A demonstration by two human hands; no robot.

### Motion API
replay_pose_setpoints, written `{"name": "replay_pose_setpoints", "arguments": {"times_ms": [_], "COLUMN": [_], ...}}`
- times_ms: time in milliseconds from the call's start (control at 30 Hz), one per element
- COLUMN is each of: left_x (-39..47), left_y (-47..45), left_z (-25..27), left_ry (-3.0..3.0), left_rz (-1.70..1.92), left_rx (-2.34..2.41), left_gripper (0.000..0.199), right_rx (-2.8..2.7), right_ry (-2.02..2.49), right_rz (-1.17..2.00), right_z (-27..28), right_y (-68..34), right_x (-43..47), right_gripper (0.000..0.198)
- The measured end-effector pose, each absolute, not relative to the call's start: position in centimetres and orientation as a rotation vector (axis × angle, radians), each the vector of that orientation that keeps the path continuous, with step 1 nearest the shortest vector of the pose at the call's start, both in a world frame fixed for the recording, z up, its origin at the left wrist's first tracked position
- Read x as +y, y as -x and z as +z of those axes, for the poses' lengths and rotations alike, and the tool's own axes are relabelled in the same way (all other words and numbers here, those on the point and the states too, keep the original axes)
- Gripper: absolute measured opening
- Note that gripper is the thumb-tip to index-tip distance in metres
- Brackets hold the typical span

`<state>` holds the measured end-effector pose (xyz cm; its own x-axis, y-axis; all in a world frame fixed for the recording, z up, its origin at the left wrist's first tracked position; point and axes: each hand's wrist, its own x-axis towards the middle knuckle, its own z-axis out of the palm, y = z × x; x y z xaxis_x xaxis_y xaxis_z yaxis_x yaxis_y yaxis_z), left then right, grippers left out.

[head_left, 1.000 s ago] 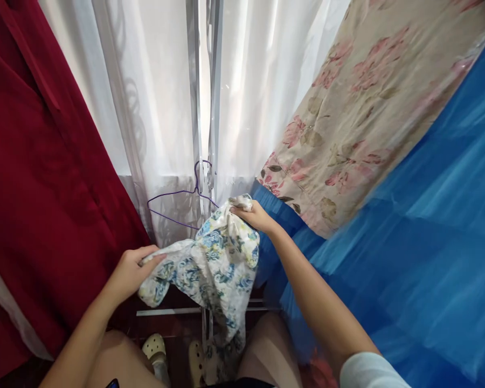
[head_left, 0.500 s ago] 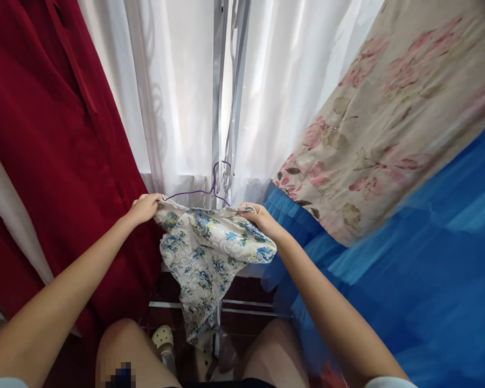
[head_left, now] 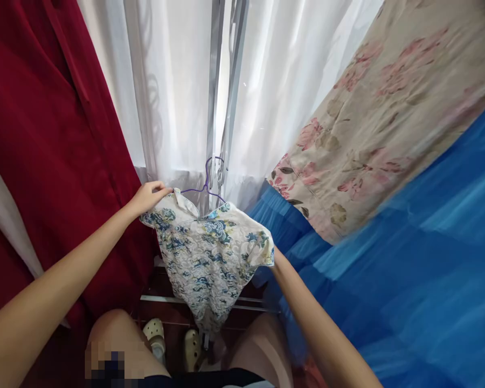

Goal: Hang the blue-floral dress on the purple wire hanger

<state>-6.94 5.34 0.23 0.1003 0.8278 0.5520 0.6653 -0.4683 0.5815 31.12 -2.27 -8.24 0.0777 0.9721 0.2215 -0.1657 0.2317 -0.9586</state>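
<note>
Head view: a white short-sleeved blouse with a blue-and-yellow floral print [head_left: 210,248] hangs spread at a slender purple hanger [head_left: 206,187], whose hook is up by the silver metal uprights [head_left: 215,81]. Its shoulders meet the blouse's neckline, and cloth covers the lower part; whether the hanger sits inside the garment cannot be told. The left hand [head_left: 147,197] pinches the blouse's shoulder beside the collar, the cloth between thumb and fingers. The right forearm [head_left: 307,302] reaches up to the opposite sleeve, which hides the right hand, so its finger state cannot be told. Dark red fabric [head_left: 36,134] hangs on the left, layered blue tulle [head_left: 420,258] on the right.
</note>
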Motion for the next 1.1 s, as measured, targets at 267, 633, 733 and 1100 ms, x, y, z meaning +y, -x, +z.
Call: {"name": "replay_pose_setpoints", "arguments": {"times_ms": [267, 633, 733, 1100], "left_x": [0.6, 1.9, 2.3, 3.8], "left_y": [3.2, 1.9, 1.7, 0.3], "left_z": [2.1, 0.9, 0.5, -0.9], "left_ry": [-2.461, -2.477, -2.446, -2.467], "left_rz": [1.102, 1.328, 1.427, 1.429], "left_rx": [1.138, 1.396, 1.443, 1.535], "left_gripper": [0.039, 0.035, 0.036, 0.032], "right_rx": [-1.236, -1.311, -1.508, -2.026], "right_ry": [0.917, 0.782, 0.748, 0.489], "right_rz": [0.803, 0.877, 0.796, 1.004], "right_z": [-5.3, 1.7, 2.3, 2.0], "right_y": [-33.1, -29.3, -27.9, -26.8], "right_x": [-5.4, -6.8, -8.9, -12.5], "right_gripper": [0.034, 0.039, 0.039, 0.063]}}
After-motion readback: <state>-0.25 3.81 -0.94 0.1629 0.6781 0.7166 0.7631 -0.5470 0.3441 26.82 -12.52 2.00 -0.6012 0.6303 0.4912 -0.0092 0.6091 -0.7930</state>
